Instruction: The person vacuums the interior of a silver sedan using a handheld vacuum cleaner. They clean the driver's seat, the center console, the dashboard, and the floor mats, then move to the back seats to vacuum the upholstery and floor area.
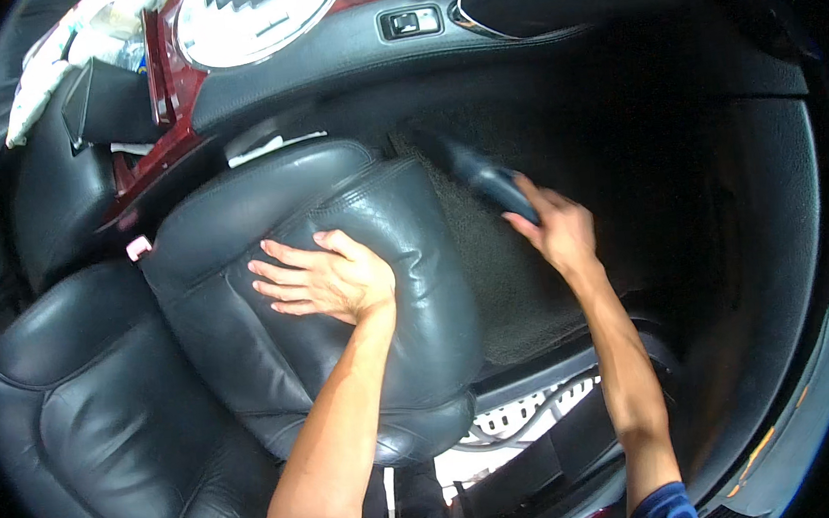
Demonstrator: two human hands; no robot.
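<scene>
My left hand lies flat with fingers spread on the black leather cushion of a car seat. To its right, over the dark footwell carpet, my right hand grips a black handheld tool, possibly a vacuum nozzle. The tool points up and left toward the front edge of the seat near the center console. Its far end is blurred and dark, so whether it touches the carpet cannot be told.
The center console with a shifter plate runs along the top. A seat belt buckle stands beside the cushion. The backrest is at lower left, the door panel at right. A hose shows outside the sill.
</scene>
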